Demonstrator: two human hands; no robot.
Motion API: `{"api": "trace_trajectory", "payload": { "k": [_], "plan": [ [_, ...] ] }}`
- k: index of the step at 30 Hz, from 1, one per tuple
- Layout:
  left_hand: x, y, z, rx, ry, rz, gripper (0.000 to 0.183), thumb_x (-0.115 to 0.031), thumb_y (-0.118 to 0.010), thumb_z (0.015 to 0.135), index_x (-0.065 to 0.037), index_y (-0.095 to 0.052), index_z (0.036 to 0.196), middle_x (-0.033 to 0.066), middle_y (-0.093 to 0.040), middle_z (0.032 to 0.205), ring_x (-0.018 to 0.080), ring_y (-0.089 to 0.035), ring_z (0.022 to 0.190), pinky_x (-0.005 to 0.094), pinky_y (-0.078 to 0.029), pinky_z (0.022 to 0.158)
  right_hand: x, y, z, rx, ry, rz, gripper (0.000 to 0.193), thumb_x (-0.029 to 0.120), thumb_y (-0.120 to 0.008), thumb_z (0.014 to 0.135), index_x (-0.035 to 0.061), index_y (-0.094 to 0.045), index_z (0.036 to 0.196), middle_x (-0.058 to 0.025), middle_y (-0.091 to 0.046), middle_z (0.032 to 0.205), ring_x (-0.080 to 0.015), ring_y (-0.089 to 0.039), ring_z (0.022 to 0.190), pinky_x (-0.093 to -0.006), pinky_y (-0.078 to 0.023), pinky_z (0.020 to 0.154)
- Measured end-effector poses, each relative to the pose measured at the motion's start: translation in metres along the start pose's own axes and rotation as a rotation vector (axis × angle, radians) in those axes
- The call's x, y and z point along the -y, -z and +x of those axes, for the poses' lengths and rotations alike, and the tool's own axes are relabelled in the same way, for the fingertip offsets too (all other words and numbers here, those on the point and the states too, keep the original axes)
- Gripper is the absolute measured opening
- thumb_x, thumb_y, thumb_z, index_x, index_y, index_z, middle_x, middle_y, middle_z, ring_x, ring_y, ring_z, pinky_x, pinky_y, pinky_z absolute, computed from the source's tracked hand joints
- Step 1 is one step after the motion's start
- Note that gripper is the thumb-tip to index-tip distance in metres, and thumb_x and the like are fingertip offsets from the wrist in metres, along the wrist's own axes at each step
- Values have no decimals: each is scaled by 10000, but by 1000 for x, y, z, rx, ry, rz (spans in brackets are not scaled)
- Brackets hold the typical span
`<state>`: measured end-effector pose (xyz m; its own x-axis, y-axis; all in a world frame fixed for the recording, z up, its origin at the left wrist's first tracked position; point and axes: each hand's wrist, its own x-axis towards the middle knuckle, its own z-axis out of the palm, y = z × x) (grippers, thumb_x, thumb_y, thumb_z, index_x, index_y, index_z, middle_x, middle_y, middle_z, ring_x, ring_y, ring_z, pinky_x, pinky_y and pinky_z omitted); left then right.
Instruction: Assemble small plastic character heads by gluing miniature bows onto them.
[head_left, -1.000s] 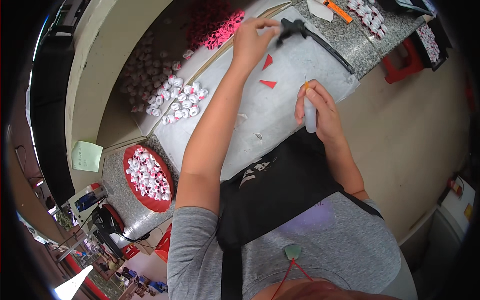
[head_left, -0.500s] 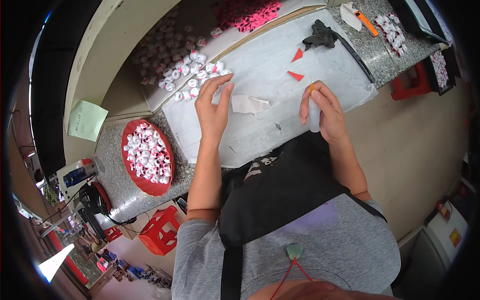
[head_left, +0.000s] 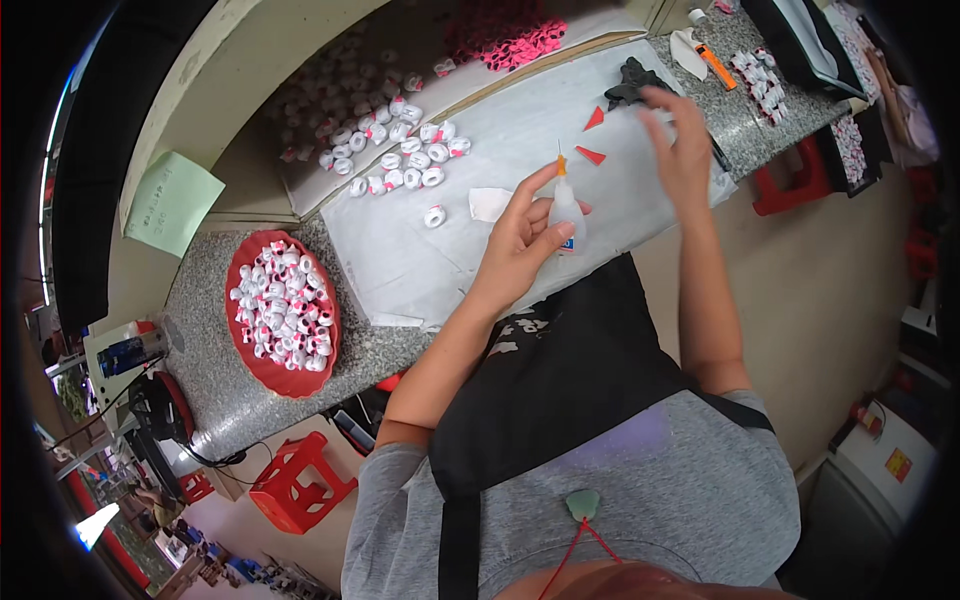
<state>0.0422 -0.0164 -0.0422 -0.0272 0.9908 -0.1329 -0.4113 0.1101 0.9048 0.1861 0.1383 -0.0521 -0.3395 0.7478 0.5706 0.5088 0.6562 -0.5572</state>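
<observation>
A small craft workshop, seen from above. A speckled stone workbench (head_left: 215, 370) holds a white work sheet (head_left: 480, 150), a red tray (head_left: 245, 335) heaped with small white and red handmade pieces, and more loose pieces (head_left: 400, 165). Red plastic stools (head_left: 300, 482) stand below.

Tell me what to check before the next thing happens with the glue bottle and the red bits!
1. Glue bottle held firmly: ok, the left hand wraps around it.
2. Bottle upright, orange tip on top: ok, it points up and away from the white sheet.
3. Right hand near the red paper triangles: ok, it hovers just beside them, but I cannot tell if it touches one.
4. Triangles apart, easy to pick one: ok, two lie separately on the sheet.
5. Glue tip open and flowing: cannot tell, too small.
6. Loose white paper piece out of the way: ok, it lies to the left of the bottle.
</observation>
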Motion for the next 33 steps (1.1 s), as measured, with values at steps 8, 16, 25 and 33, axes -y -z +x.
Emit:
{"api": "trace_trajectory", "payload": {
  "k": [8,16,25,33],
  "plan": [
    [2,-9,0,-63,17,-10,331,-234,-416,824,-101,-362,1123,45,-499,787,107,-472,685,210,-366,610,-82,16,10,146,-144,-413,305,34,-504,710,49,-471,1013,-123,-513,806,-272,-524,757,-324,-419,629],
    [4,-18,9,-101,99,-320,220,-269,-338,859,-71,-429,894,37,-440,638,95,-412,542,197,-329,503,38,43,-30,160,222,63,353,-105,-431,681,45,-546,979,-103,-544,812,-207,-534,691,-251,-432,583],
    [4,-18,5,22,185,-293,211,-260,-332,866,-61,-401,866,33,-379,562,91,-350,463,195,-305,451,47,29,-37,212,260,-127,400,-87,-463,600,86,-591,937,-93,-533,773,-190,-523,658,-254,-433,562],
    [7,-15,5,30,215,-289,205,-253,-351,860,-62,-413,821,48,-447,585,110,-443,499,202,-352,467,46,28,-40,149,226,-93,400,-78,-465,602,103,-596,934,-78,-526,765,-191,-520,654,-262,-431,555]
  ]
}}
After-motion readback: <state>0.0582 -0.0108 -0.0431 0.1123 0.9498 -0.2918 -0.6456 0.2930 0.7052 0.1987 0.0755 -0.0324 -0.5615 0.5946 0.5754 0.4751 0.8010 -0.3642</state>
